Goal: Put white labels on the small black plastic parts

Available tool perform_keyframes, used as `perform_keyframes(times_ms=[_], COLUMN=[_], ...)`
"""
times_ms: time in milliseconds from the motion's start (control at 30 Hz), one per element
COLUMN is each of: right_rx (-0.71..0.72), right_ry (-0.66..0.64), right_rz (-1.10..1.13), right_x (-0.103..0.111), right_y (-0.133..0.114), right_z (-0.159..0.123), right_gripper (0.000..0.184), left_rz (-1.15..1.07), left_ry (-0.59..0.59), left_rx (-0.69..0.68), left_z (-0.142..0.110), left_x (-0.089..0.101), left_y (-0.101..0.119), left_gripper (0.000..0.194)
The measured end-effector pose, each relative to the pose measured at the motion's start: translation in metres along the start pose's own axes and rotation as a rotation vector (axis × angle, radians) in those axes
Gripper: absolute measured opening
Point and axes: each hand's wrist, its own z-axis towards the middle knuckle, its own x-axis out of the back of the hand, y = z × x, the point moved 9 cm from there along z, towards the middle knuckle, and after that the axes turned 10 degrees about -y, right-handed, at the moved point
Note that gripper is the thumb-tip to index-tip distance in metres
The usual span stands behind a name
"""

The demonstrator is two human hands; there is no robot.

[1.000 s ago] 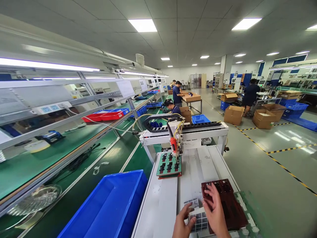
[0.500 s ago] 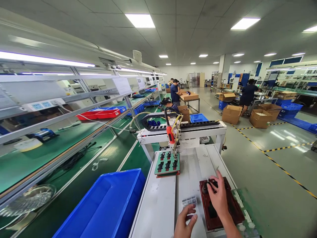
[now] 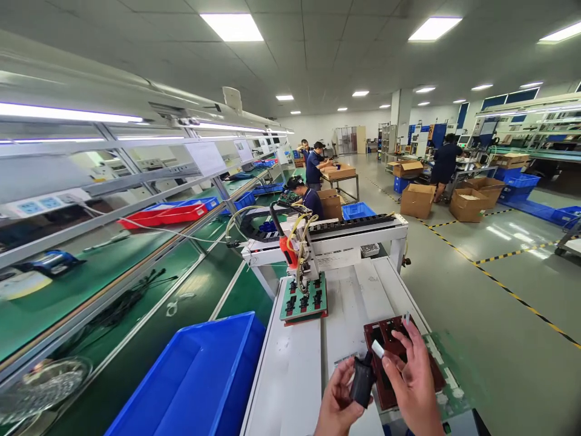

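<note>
No writing or brand can be read anywhere at this size. At far left a shiny, round wire fan guard [image 3: 43, 387] lies on the glossy green bench [image 3: 113, 290], with a red tray [image 3: 166, 213] further back on it. A deep blue plastic bin [image 3: 195, 375], smooth and rectangular, sits just beside the white metal machine table [image 3: 290, 375]. On that table a green fixture plate [image 3: 303, 298] carries 2 rows of small black parts, right under an orange-bodied screwdriver head [image 3: 290, 251] hung from the white gantry [image 3: 345, 236] with looping yellow cables.

Low in the middle, the left hand [image 3: 338, 402] is curled around a small black plastic part [image 3: 362, 380], blocky and matte, held upright above the table's near edge. The right hand [image 3: 411, 378] touches the same part from the other side, its fingers loosely bent and pinching a small white piece [image 3: 377, 348] just above it. Behind both hands lies a dark red-brown fixture plate [image 3: 394, 339] with rectangular pockets. Further right, brown cardboard boxes [image 3: 417, 200] stand on the grey polished floor [image 3: 499, 303], crossed by yellow-black tape lines.
</note>
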Motion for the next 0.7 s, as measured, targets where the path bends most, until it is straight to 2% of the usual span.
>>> perform_keyframes(times_ms=[67,133,233,400,700], right_rx=[-0.017,-0.067,-0.126,-0.117,-0.108], right_ry=[-0.040,-0.116,-0.209,-0.278,-0.189], right_rz=[0.092,0.179,0.207,0.126,0.053], right_x=[-0.004,-0.014,-0.026,-0.033,-0.037], right_y=[-0.007,-0.007,0.001,0.014,0.000], right_z=[-0.005,-0.010,-0.016,-0.020,-0.019], right_gripper=[0.077,0.080,0.087,0.088,0.085], left_rz=[0.137,0.246,0.338,0.386,0.432], left_ry=[0.037,0.065,0.045,0.012,0.029], left_rx=[-0.078,-0.092,-0.055,-0.066,-0.065], left_z=[-0.002,-0.004,-0.005,-0.006,-0.003], left_x=[-0.005,-0.011,-0.020,-0.026,-0.030], left_y=[0.020,0.034,0.041,0.046,0.050], left_gripper=[0.069,0.059,0.053,0.052,0.049])
